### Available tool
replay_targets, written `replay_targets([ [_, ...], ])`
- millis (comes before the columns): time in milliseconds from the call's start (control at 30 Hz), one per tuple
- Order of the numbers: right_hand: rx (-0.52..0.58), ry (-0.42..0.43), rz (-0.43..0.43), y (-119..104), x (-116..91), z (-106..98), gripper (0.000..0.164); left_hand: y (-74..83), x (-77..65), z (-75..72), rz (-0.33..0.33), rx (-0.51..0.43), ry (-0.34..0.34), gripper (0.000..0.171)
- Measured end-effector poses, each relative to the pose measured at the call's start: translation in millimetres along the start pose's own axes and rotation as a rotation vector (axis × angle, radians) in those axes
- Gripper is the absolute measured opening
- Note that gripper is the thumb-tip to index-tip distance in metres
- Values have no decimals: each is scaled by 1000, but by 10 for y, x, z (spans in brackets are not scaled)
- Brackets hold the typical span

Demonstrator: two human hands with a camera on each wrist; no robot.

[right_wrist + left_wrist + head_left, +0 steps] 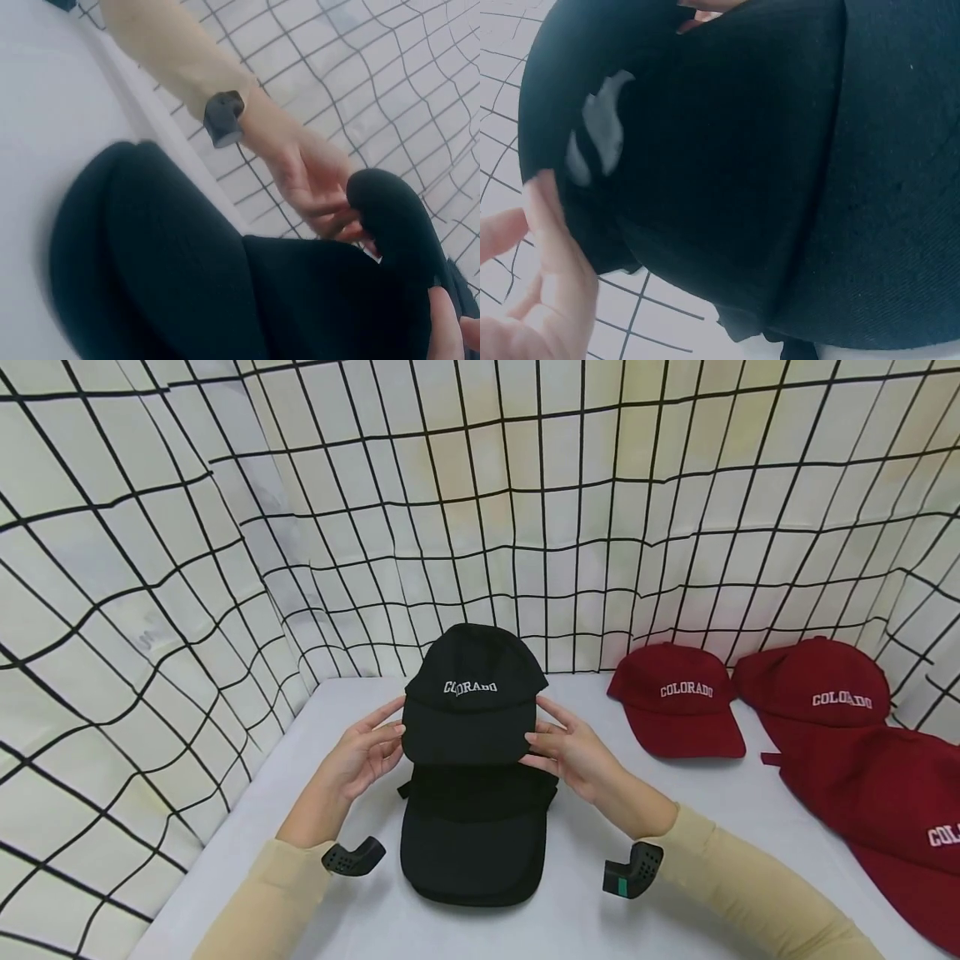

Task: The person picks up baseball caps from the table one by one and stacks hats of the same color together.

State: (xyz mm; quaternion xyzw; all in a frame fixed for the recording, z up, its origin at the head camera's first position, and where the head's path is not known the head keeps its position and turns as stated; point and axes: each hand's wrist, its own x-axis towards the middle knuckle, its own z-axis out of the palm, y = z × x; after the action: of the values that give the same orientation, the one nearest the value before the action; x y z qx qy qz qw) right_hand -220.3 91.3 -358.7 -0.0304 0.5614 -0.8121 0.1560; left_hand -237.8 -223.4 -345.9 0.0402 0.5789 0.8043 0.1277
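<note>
In the head view a black cap (471,727) with white COLORADO lettering is held up by its brim, crown toward the back wall. My left hand (366,750) pinches the left edge of the brim, thumb in front and fingers behind. On the opposite edge, my right hand (576,750) pinches the brim in a similar way. Below it lie more black caps (474,856), brims toward me; the held cap overlaps their crowns. In the right wrist view two stacked brims (172,247) show at the lower left.
Three red COLORADO caps are at the right: a small one (677,702), another toward the corner (817,693), and a nearer one (885,810) cut off by the frame. A white table (300,793) meets walls of white cloth (480,527) with black grid lines.
</note>
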Motion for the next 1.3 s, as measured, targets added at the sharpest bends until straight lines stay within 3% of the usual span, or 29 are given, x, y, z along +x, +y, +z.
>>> replay_targets([
  [167, 83, 7, 38, 54, -55, -17, 68, 4, -1, 13, -86, 19, 31, 63],
  [400, 193, 30, 90, 123, -119, -19, 69, -23, -1, 12, -148, 19, 48, 62],
  [700, 226, 61, 105, 173, -181, -29, 69, -78, 9, -9, -182, 55, 55, 63],
  [1300, 257, 66, 118, 218, -320, -25, 68, -63, -45, 21, -195, 17, 1, 63],
])
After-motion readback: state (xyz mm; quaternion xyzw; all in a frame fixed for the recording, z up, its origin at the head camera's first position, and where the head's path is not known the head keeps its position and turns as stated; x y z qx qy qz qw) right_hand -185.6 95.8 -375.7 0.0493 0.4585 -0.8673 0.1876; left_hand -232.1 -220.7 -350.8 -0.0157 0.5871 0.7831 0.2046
